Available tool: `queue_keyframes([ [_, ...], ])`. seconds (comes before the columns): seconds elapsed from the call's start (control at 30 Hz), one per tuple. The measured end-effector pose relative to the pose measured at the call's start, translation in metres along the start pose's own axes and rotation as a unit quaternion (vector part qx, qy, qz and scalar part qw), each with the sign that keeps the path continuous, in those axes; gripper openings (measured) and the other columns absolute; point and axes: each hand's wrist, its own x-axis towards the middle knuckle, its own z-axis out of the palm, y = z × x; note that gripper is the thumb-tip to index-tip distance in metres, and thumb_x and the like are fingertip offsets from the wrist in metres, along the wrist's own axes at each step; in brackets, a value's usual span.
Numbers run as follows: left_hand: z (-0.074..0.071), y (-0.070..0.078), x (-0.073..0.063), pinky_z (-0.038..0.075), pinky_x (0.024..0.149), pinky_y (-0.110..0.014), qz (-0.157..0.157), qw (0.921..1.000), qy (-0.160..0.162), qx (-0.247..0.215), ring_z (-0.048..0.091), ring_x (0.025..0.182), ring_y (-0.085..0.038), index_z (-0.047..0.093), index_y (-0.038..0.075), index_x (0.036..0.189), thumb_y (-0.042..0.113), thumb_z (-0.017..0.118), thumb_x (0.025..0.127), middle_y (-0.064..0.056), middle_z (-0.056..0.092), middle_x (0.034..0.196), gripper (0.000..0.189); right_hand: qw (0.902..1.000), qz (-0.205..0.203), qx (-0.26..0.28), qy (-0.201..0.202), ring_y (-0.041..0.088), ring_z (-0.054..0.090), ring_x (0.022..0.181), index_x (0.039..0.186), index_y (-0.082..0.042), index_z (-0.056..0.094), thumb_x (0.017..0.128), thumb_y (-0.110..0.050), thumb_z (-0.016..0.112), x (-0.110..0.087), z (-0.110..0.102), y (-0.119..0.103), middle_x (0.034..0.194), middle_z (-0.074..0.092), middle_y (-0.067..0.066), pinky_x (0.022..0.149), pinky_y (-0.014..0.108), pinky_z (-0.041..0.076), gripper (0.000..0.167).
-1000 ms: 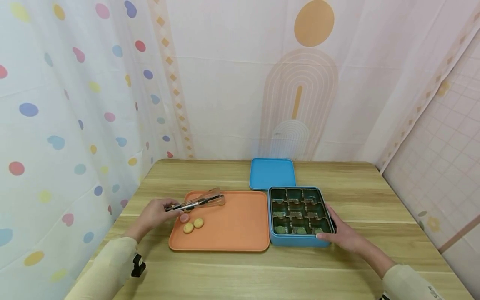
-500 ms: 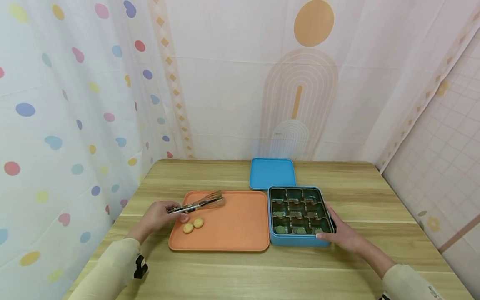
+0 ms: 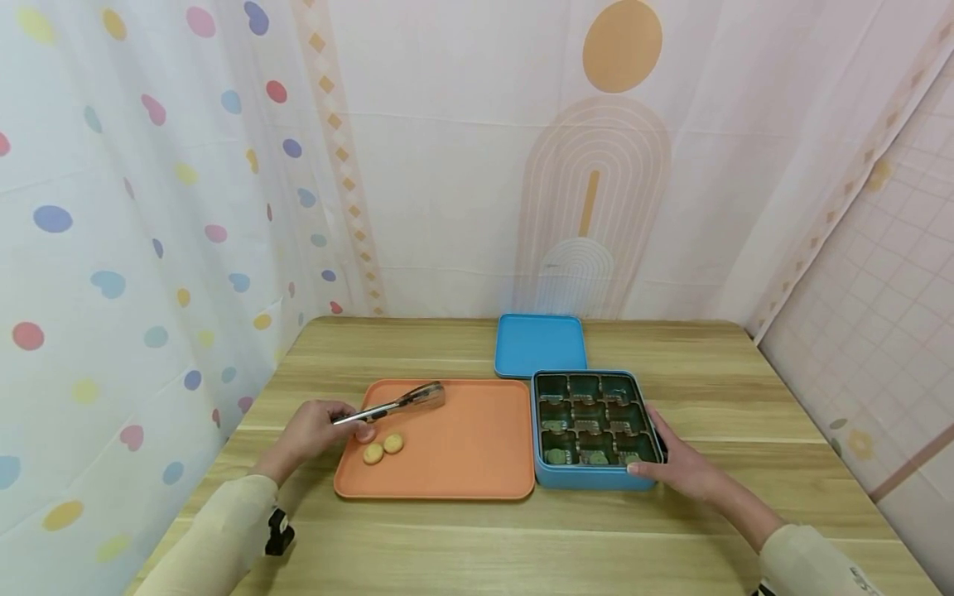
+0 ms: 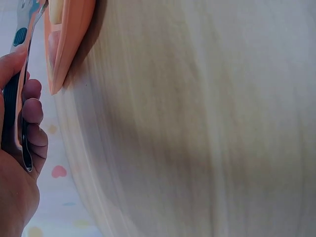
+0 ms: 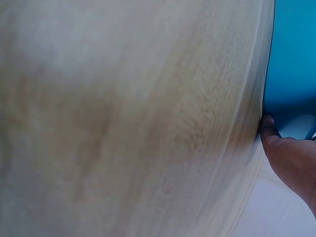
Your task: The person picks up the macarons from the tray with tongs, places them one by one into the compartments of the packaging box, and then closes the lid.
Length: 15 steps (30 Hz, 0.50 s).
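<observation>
My left hand (image 3: 316,430) grips a pair of tongs (image 3: 387,408) by the handle, above the left end of an orange tray (image 3: 469,447). In the left wrist view, the fingers and thumb wrap around the dark-sided tongs handle (image 4: 19,37). The tongs' two ends lie close together, pointing right, with nothing seen between them. Two pale yellow cookies (image 3: 383,448) lie on the tray, and a pink cookie (image 3: 365,432) sits beside the left fingers. My right hand (image 3: 686,468) holds the right front corner of a blue box (image 3: 596,478), thumb at its front.
Inside the box is a divided insert (image 3: 589,414); green pieces (image 3: 556,456) sit in its front row. Behind it lies a flat blue lid (image 3: 540,343). The tray's right edge stands close against the box. Patterned curtains (image 3: 447,207) rise behind the wooden table (image 3: 447,546).
The tongs' ends have come from spread apart to nearly together, squeezed by my left hand. My right hand and the box stay put.
</observation>
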Motion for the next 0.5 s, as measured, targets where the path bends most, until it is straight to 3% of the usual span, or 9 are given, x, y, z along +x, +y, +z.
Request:
queue_keyframes([
  [0.5, 0.002, 0.013, 0.003, 0.038, 0.058, -0.028, 0.036, 0.9992, 0.017, -0.004, 0.049, 0.064, -0.014, 0.076, 0.016, 0.087, 0.034, 0.076, 0.089, 0.007, 0.064, 0.071, 0.018, 1.0000, 0.003, 0.006, -0.001, 0.054, 0.006, 0.143, 0.159, -0.012, -0.007, 0.090, -0.033, 0.074, -0.002, 0.000, -0.002, 0.160, 0.000, 0.032, 0.106, 0.070, 0.017, 0.109],
])
